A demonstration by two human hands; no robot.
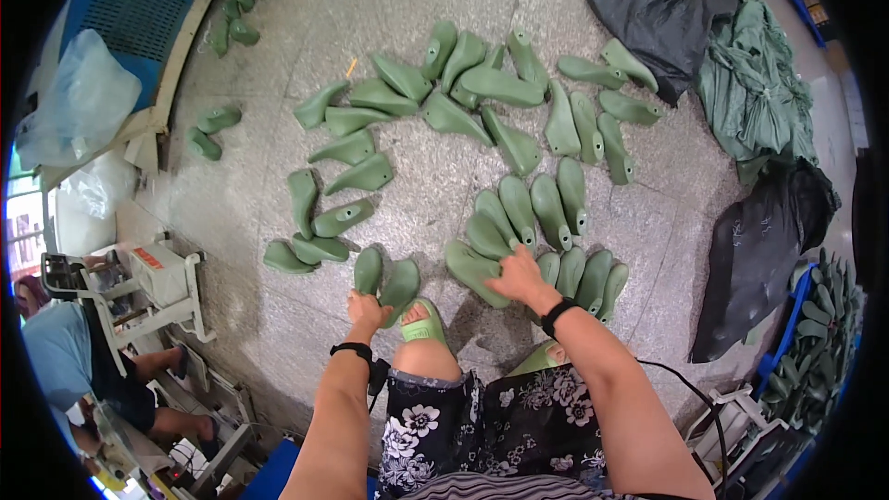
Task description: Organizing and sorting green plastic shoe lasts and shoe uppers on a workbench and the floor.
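Note:
Green shoe lasts lie on the floor before me. Low and left of centre, my left hand (369, 308) closes on the near ends of two lasts, one upright-looking last (368, 270) and a tilted last (401, 285) beside it. Its fingertips are partly hidden. My right hand (520, 278) is closed at the ends of a broad last (470, 270) and another last (487, 236) just beyond it. Around that hand, several lasts (549, 208) fan out behind, and a short row of lasts (594, 280) stands to its right.
More lasts form a loose arc (384, 93) farther out. Dark sacks (657, 9) and a green sack (759, 83) lie at the right, with a blue-edged bin of lasts (815, 343) below them. At left are a blue machine panel (130, 14) and a seated person (60, 352).

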